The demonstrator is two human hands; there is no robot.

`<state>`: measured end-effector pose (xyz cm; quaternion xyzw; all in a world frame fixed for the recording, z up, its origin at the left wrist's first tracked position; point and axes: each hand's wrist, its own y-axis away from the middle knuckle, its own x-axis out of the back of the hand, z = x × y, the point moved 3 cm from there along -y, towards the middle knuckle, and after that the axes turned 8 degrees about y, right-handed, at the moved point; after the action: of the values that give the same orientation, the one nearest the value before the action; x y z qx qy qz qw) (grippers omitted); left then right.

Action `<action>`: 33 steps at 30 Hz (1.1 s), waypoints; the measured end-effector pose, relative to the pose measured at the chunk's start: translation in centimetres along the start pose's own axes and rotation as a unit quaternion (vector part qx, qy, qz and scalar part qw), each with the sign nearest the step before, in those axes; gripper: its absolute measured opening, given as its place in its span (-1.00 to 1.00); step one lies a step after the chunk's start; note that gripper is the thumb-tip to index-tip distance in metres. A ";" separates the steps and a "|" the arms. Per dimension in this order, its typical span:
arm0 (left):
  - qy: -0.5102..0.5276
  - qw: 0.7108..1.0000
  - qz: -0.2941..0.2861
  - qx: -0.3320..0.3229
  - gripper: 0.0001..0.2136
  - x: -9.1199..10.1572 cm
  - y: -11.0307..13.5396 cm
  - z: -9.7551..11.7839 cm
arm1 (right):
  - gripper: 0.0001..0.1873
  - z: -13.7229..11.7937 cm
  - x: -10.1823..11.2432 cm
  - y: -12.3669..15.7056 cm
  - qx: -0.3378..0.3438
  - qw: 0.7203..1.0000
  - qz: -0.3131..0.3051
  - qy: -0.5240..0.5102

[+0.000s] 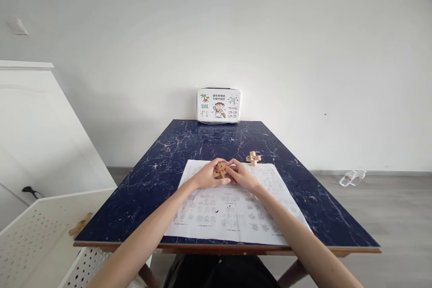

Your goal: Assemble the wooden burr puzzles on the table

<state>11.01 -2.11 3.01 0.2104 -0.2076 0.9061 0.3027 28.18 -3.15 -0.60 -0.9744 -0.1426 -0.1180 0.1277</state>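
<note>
Both my hands meet over the paper sheet around a small wooden puzzle (221,167) made of interlocking pieces. My left hand (209,175) curls round it from the left, thumb in front. From the right, the fingers of my right hand (241,175) pinch it and partly cover it. The white instruction sheet (209,229), printed with rows of small diagrams, lies flat under my hands. A second wooden puzzle, shaped like a cross (253,158), stands at the sheet's far edge, to the right of my hands.
A white case with cartoon prints (218,105) leans against the wall at the far end of the dark blue marbled table (151,171). At the lower left stands a white perforated basket (37,234) with wooden pieces (80,225) in it. Plastic bottles (353,177) lie on the floor at right.
</note>
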 end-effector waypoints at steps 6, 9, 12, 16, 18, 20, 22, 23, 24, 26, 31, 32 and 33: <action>0.005 0.997 0.053 -0.058 -0.62 0.3 -0.4 0.6 | -0.54 -0.4 0.0 0.0 0.012 1.000 0.010 -0.001; -0.006 0.996 0.060 -0.062 -0.61 0.4 -0.5 0.7 | -0.52 -0.4 0.1 0.0 0.002 0.999 0.033 -0.011; 0.019 0.996 0.062 -0.055 -0.60 0.4 -0.5 0.9 | -0.53 -0.6 0.3 -0.1 0.008 0.998 0.055 -0.016; 0.049 0.996 0.056 -0.044 -0.59 0.2 -0.5 0.8 | -0.55 -0.5 0.4 -0.2 0.011 0.998 0.064 -0.004; 0.055 0.996 0.051 -0.042 -0.59 0.1 -0.5 0.6 | -0.55 -0.1 0.3 -0.3 0.011 0.998 0.069 0.010; 0.062 0.996 0.048 -0.041 -0.59 0.1 -0.5 0.4 | -0.56 0.4 0.3 -0.4 0.013 0.997 0.075 0.020; 0.072 0.996 0.048 -0.038 -0.58 0.0 -0.6 0.2 | -0.56 0.7 0.3 -0.6 0.011 0.997 0.079 0.020; 0.077 0.995 0.047 -0.036 -0.57 -0.1 -0.6 0.1 | -0.56 0.8 0.3 -0.6 0.009 0.997 0.081 0.019; 0.083 0.995 0.044 -0.033 -0.56 -0.1 -0.7 0.1 | -0.56 0.9 0.3 -0.6 0.006 0.996 0.082 0.017; 0.094 0.995 0.036 -0.024 -0.53 -0.1 -0.7 0.2 | -0.55 0.9 0.2 -0.7 -0.002 0.997 0.080 0.012; 0.082 0.996 0.041 -0.018 -0.55 0.3 -0.8 0.3 | -0.55 0.7 0.0 -0.8 -0.008 0.997 0.075 -0.019; 0.079 0.996 0.037 -0.014 -0.54 0.4 -0.8 0.3 | -0.55 0.6 0.0 -0.8 -0.008 0.997 0.075 -0.028; 0.078 0.996 0.030 -0.009 -0.53 0.4 -0.9 0.3 | -0.54 0.6 -0.1 -0.8 -0.008 0.996 0.076 -0.037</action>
<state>11.33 -1.43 3.67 0.1302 -0.1982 0.9264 0.2925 27.96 -2.28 -0.98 -0.9871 -0.0721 -0.0726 0.1229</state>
